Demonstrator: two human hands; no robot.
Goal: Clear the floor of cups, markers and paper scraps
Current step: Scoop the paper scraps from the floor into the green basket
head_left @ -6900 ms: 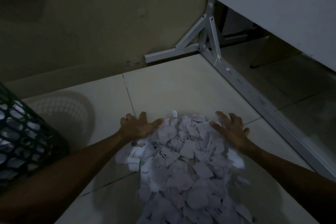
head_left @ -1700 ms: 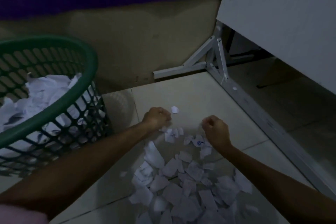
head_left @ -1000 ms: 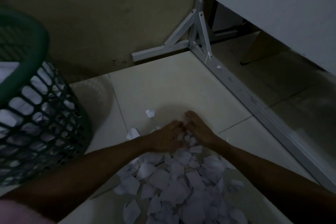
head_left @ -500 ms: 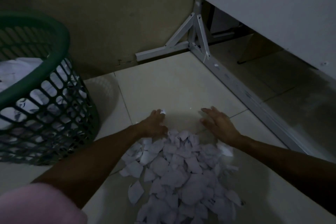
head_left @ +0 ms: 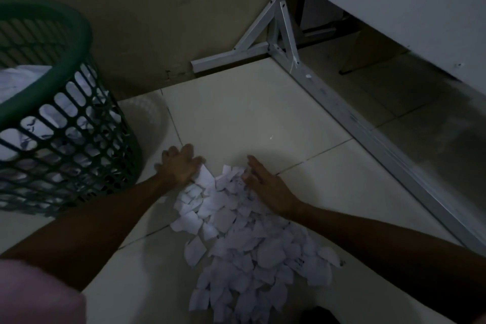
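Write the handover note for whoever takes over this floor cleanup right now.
Left hand: open, flat on the floor at the pile's far left edge.
Right hand: open, on the pile's far right edge.
Paper scraps: loose heap on the tiles between both forearms.
Green basket: to the left, already holding paper.
Done: some paper binned.
Left: scoop the heap into the basket. No cups or markers in view.

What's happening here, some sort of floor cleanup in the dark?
Yes. A person crouched over a tiled floor is raking torn paper scraps into a pile with bare hands. The left hand and right hand lie flat and open at the far end of the pile, one on each side. A green mesh basket to the left already holds paper. Plenty of scraps remain on the floor; no cups or markers are visible.
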